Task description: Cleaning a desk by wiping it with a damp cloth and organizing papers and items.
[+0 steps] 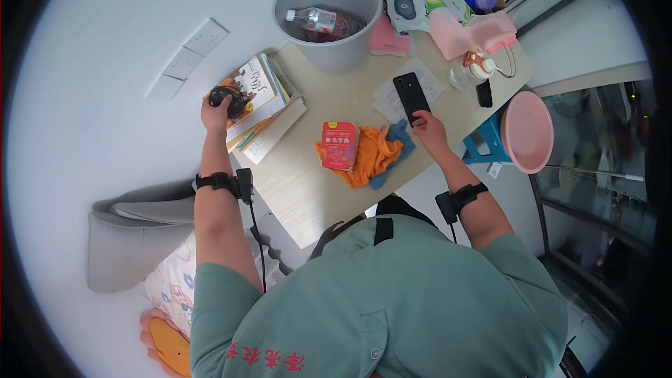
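Note:
My left hand (213, 114) grips a black mouse-like device (224, 95) with a dark coiled cord (241, 101), at the left side of a stack of books (257, 86). My right hand (430, 132) has its fingers on the lower end of a black smartphone (411, 95), whose camera side faces up. Whether the phone rests on the printed papers (386, 101) or is lifted cannot be told. Between my hands, a thick red dictionary (338, 146) lies partly on a crumpled orange cloth (374, 155). A blue cloth (403, 146) shows from under the orange one.
A grey bin (341, 55) with plastic bottles (321, 20) stands on the wooden table (283, 189). At the far right are a wipes pack (407, 8), a clear drinking bottle (464, 77) and a small black object (484, 94). A pink basin (527, 131) leans by a blue stool (485, 142).

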`<action>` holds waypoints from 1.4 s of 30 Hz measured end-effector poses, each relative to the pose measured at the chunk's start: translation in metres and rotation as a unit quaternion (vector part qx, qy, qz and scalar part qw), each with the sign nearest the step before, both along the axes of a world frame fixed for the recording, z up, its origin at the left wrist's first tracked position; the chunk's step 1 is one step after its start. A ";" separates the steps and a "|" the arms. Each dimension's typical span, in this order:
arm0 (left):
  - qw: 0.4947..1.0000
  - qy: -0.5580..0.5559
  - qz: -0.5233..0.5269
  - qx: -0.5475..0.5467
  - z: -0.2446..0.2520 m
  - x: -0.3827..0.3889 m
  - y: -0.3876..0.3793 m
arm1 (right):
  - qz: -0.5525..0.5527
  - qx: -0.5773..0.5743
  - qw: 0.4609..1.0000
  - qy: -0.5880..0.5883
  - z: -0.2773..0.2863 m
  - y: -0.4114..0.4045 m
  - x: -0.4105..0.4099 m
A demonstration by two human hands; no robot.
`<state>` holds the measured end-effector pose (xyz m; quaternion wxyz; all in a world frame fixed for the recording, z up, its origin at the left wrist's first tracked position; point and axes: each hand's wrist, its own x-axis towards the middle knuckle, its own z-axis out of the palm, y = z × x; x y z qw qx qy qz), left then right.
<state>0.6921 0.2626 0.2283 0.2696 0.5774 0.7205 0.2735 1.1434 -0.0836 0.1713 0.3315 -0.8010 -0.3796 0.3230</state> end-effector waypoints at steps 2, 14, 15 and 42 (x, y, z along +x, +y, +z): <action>0.999 0.012 0.004 -0.042 -0.005 -0.002 0.003 | -0.003 -0.002 1.000 -0.011 -0.005 -0.011 0.008; 0.975 0.110 -0.057 0.186 0.034 0.065 -0.117 | -0.057 0.001 0.997 0.055 -0.016 -0.049 0.026; 0.988 0.030 -0.120 0.090 0.029 0.072 -0.138 | -0.040 0.010 0.997 0.070 -0.014 -0.046 0.021; 0.896 -0.282 -0.066 -0.338 -0.026 0.035 -0.281 | 0.311 0.094 0.939 -0.114 -0.018 0.018 -0.101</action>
